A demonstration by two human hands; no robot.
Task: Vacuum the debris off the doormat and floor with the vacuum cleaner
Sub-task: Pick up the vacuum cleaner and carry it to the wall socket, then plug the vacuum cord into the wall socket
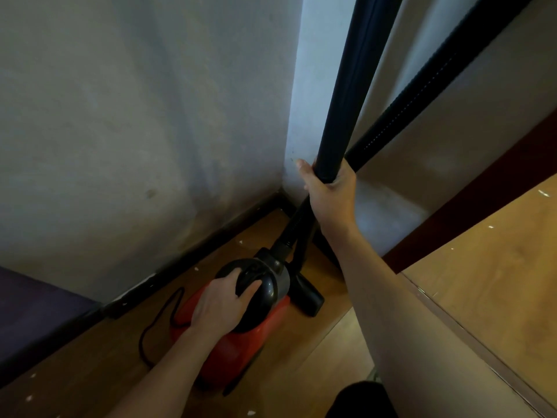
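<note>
Flecks of debris dot wooden floor along grey wall.

left hand gripping red vacuum cleaner handle, right hand gripping upright black tube, wood floor

Two bare forearms end in the left hand and right hand; black clothing shows below.
</note>
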